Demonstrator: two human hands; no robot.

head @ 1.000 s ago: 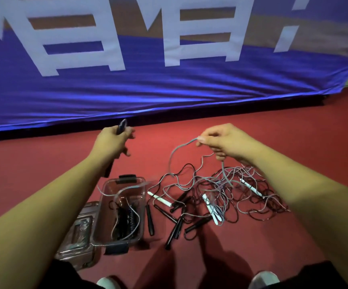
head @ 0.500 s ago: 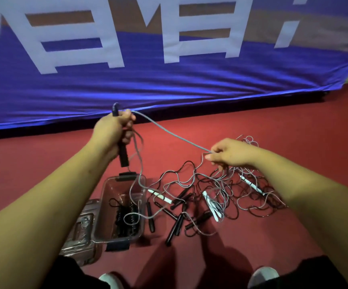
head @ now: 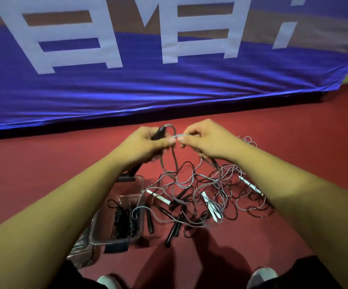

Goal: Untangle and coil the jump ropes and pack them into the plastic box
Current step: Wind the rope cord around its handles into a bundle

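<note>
The blue banner (head: 169,90) carries large white characters, cut off at the top; I cannot read them. Below it lies a red floor (head: 44,174). The left hand (head: 146,144) grips a black handle (head: 158,133), and just beside it the right hand (head: 206,140) pinches the thin grey rope (head: 182,134). This rope hangs down into the tangle (head: 221,195) of grey and black ropes on the floor. The clear box (head: 140,184), just left of the tangle, holds a black coil (head: 123,217).

Black handle (head: 159,132) mostly hidden in left hand (head: 146,147), banner lettering (head: 170,44) cropped above
</note>
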